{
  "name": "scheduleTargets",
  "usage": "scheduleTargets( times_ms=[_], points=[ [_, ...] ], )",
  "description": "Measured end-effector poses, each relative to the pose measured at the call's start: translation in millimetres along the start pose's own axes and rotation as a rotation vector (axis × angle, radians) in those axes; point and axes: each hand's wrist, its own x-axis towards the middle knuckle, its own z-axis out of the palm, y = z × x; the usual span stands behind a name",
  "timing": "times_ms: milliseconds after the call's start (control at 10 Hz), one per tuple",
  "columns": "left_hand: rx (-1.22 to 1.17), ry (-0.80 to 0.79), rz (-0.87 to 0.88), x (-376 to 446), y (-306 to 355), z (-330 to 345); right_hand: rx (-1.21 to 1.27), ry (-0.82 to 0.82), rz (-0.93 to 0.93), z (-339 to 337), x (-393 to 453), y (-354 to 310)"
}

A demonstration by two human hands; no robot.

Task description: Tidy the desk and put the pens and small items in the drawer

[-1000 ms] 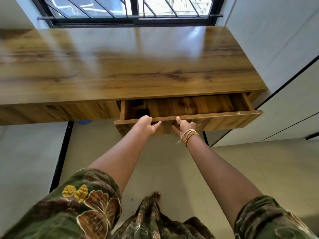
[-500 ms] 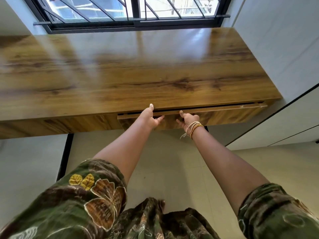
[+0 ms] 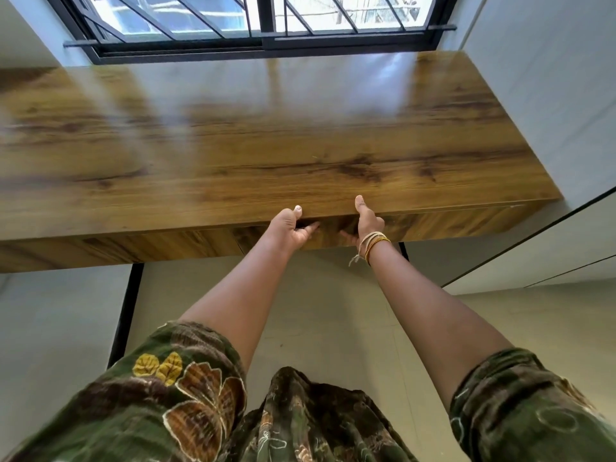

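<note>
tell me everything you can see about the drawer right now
The drawer shows only its front panel, wood-grain brown like the desk top above it. It sits pushed in, flush under the desk's front edge, with its inside hidden. The left hand and right hand both press on the panel, thumbs up at the desk edge.

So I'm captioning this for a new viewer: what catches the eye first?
Two bare hands, left hand and right hand, pressed against the drawer front under the desk's near edge. Above them lies the glossy wooden desk top, mirroring the barred window behind it.
</note>
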Motion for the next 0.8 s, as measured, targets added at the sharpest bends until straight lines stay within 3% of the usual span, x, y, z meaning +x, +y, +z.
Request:
scheduleTargets(
  times_ms=[200,400,500,600,700,800],
  points=[
    [0.035,-0.010,0.025,7.5,0.0,-4.3,-0.055,-0.097,-0.012,-1.7,2.3,-4.8],
    [0.142,0.016,0.098,8.9,-6.2,-4.7,-0.197,-0.084,-0.039,-3.4,0.7,-6.9],
    [0.312,0.055,0.199,7.9,-8.8,-11.1,-0.742,0.012,-0.195,-9.3,-11.5,-8.0],
    [0.520,0.167,0.291,9.7,-11.9,-16.4,-1.051,0.100,-0.353,-17.1,-16.5,-5.0],
    [0.841,0.355,0.527,0.2,-15.8,-16.9,-1.377,0.149,-0.687,-16.6,-25.5,-19.6],
    [1.014,0.444,0.744,-6.7,-15.4,-14.3,-1.494,0.126,-0.880,-10.9,-30.8,-34.7]
  ],
)
